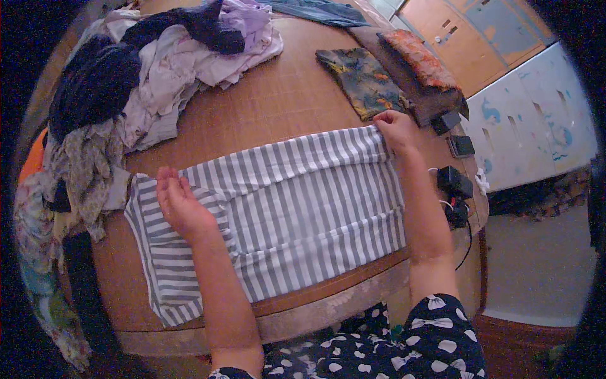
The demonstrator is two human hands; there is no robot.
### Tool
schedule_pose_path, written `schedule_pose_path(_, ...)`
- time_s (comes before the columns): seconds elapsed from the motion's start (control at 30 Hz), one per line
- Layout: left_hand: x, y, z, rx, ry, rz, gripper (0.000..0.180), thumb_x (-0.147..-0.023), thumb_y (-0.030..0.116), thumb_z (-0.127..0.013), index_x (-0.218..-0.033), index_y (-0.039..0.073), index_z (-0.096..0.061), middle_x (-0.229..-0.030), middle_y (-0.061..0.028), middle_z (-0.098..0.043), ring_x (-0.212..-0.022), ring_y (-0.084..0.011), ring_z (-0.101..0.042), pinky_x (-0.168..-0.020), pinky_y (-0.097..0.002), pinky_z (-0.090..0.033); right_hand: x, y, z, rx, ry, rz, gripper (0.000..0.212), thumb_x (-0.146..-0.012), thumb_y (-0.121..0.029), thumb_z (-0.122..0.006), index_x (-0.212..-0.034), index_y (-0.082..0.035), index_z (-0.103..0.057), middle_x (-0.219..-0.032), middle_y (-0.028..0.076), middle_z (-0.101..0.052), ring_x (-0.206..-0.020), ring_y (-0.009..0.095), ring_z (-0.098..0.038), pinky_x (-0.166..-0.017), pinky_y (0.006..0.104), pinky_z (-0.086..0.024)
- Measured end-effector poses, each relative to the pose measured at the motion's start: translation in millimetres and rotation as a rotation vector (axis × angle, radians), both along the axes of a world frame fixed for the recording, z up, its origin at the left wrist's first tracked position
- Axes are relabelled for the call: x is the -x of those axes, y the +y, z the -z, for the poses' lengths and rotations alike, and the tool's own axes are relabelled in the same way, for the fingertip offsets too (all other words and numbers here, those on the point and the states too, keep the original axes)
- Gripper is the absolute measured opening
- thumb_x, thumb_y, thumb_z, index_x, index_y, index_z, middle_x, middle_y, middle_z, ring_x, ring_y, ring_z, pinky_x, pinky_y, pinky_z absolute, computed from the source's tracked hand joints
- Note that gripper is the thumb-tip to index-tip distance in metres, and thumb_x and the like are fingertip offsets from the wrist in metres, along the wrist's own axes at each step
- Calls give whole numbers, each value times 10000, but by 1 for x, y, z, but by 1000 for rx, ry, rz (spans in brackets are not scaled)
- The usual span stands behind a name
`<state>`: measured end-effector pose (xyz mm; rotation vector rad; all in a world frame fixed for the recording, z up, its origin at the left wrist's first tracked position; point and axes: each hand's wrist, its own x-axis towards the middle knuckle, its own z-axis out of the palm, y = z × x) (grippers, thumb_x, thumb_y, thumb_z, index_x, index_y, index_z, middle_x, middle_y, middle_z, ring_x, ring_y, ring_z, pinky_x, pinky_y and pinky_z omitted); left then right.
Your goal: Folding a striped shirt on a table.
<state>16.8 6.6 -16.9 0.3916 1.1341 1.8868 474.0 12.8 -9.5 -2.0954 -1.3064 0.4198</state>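
Note:
A grey-and-white striped shirt (303, 215) lies flat and long across the wooden surface in front of me, its long sides folded inward. At its left part the stripes run another way and the cloth bunches a little. My left hand (183, 205) is over that part, palm partly up, fingers stretched out and holding nothing. At the far right corner, my right hand (396, 131) pinches the shirt's edge between thumb and fingers.
A heap of loose clothes (170, 95) fills the far left. Beyond my right hand lie a folded dark patterned cloth (363, 79) and an orange patterned cushion (420, 57). Black adapters (454, 183) with cords sit at the right edge. Cabinets (530, 120) stand behind.

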Motion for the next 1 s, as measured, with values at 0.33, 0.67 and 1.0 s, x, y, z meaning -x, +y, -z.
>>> schedule_pose_path(0.33,-2,0,-1,13,123,9,332,-1025,158,-471,-1326,32,-537,-1337,-70,-561,-1288,-177,-494,-1123,-335,-335,83,-24,-32,-301,-596,-163,189,-906,-96,-615,-1068,-19,-671,-1073,179,-679,-986,349,-646,-861,415,-520)
schedule_pose_path(0.67,-16,-3,-3,-74,219,325,313,-1039,88,-445,-1308,-5,-575,-1271,-105,-631,-1212,-183,-577,-1056,-314,-431,271,-34,0,-161,-444,-1042,528,-993,-377,-489,-1437,-92,-478,-1602,111,-310,-1513,287,-201,-1201,581,-104)
schedule_pose_path(1.0,-13,-3,1,6,404,331,295,-1006,76,-497,-1254,-19,-627,-1256,-84,-647,-1176,-151,-580,-1055,-286,-415,91,-58,-18,423,-629,-320,669,-1029,-477,-348,-1582,-118,-231,-1671,58,-138,-1544,244,-85,-1203,589,-26)
